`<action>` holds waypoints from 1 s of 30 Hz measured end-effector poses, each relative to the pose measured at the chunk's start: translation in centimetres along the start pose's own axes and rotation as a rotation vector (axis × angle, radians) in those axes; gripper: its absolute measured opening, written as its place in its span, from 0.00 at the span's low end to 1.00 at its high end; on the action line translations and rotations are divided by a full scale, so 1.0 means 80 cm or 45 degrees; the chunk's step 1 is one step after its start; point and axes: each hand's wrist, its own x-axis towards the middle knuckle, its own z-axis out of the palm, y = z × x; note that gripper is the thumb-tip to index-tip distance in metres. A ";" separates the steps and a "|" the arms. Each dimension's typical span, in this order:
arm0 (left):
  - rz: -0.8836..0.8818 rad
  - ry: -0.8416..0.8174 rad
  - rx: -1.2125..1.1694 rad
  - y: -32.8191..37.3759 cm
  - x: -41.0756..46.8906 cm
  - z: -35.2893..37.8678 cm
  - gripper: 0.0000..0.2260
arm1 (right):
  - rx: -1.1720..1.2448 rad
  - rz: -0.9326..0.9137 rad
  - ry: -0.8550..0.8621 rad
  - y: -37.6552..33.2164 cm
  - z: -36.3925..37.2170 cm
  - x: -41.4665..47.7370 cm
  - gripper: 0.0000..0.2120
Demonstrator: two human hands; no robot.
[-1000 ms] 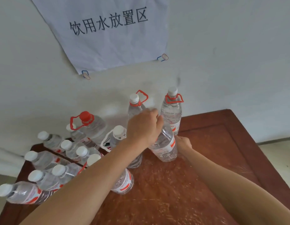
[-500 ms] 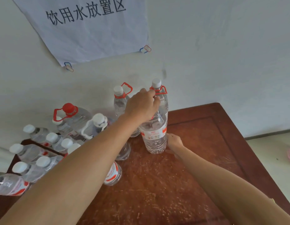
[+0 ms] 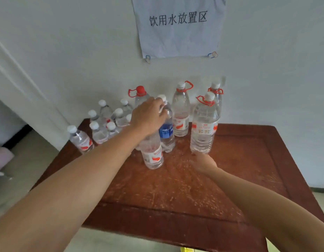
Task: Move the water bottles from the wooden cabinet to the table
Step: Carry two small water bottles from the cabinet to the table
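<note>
On the wooden table (image 3: 248,170), the water bottles crowd the far edge from 10 to 12 o'clock, with small bottles (image 3: 99,133) at 10 and handled ones against the wall at 12. The left hand (image 3: 148,115) arches over the top of a red-labelled bottle (image 3: 152,153), fingers curled toward the neck of the blue-labelled bottle (image 3: 166,131) at its 2 o'clock; which it grips I cannot tell. The right hand (image 3: 203,162) lies slack, fingers loosely spread, at 6 o'clock of a tall bottle (image 3: 203,128).
</note>
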 end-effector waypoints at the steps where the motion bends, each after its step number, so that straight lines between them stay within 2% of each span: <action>1: -0.060 0.037 0.008 -0.022 -0.035 -0.017 0.12 | -0.070 -0.076 -0.016 -0.020 0.013 -0.016 0.21; 3: -0.177 0.054 0.043 -0.054 -0.101 -0.046 0.10 | -0.214 -0.212 -0.061 -0.056 0.035 -0.050 0.20; 7: -0.474 -0.045 0.158 -0.132 -0.266 -0.096 0.09 | -0.368 -0.494 -0.174 -0.139 0.104 -0.130 0.18; 11: -0.830 -0.106 0.216 -0.198 -0.440 -0.129 0.08 | -0.526 -0.859 -0.256 -0.230 0.180 -0.208 0.22; 17: -1.334 -0.175 0.266 -0.260 -0.664 -0.160 0.13 | -0.670 -1.301 -0.427 -0.363 0.301 -0.310 0.18; 22: -1.670 -0.199 0.249 -0.300 -0.806 -0.187 0.14 | -0.863 -1.603 -0.543 -0.474 0.408 -0.371 0.24; 30: -2.229 -0.066 0.181 -0.357 -0.981 -0.237 0.14 | -1.039 -2.008 -0.731 -0.659 0.581 -0.489 0.25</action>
